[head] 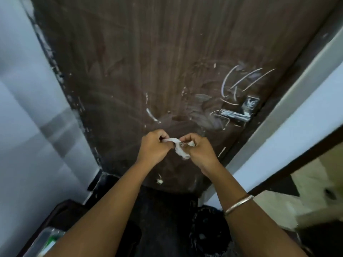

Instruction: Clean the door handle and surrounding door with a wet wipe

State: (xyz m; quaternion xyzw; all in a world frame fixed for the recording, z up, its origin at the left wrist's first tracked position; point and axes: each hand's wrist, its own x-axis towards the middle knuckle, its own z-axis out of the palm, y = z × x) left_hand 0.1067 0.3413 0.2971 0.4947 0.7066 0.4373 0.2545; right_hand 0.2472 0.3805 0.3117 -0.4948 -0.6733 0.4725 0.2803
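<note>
A dark brown wooden door [148, 62] fills the view, streaked with white chalky marks. Its metal lever handle [234, 115] sits at the right, smeared white, with a square plate [251, 104] above it. In front of the lower door, my left hand [153, 147] and my right hand [197, 149] both pinch a crumpled white wet wipe [179, 145], stretched between them. Both hands are below and to the left of the handle, apart from it.
A pale wall [27, 108] stands on the left and a white door frame [289, 112] on the right. A dark floor lies below, with a round dark object [207, 232] near my right arm. A pack with green print [46, 242] sits at bottom left.
</note>
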